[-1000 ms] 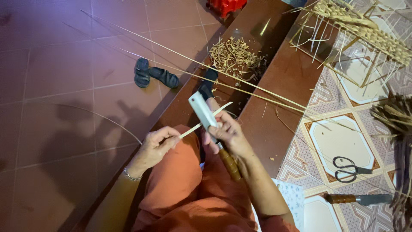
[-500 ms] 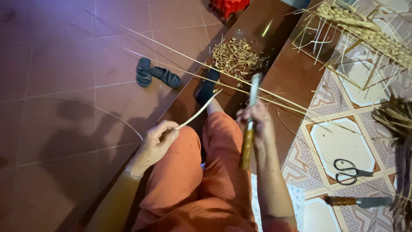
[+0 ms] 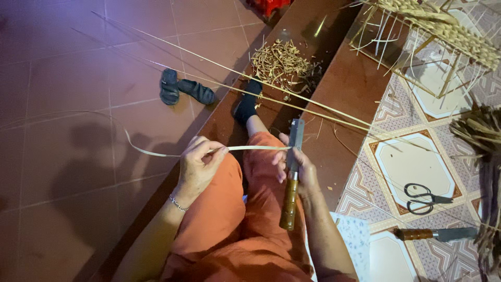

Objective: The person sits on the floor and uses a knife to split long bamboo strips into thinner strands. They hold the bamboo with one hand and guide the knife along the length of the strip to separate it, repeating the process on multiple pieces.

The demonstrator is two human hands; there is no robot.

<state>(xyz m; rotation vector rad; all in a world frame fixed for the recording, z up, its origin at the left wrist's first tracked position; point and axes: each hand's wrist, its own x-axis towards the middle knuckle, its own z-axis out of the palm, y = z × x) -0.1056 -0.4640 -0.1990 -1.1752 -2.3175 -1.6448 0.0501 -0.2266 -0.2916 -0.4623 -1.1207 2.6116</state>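
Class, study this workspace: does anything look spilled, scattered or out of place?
Yes. A heap of shavings is strewn over the step, and two dark sandals lie askew on the red floor. A second knife and scissors lie loose on the patterned tiles.

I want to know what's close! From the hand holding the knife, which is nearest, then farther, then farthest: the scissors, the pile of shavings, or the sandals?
From the right hand:
1. Scissors, on the patterned tiles to its right.
2. Pile of shavings, up ahead on the brown step.
3. Sandals, far off left on the red floor.
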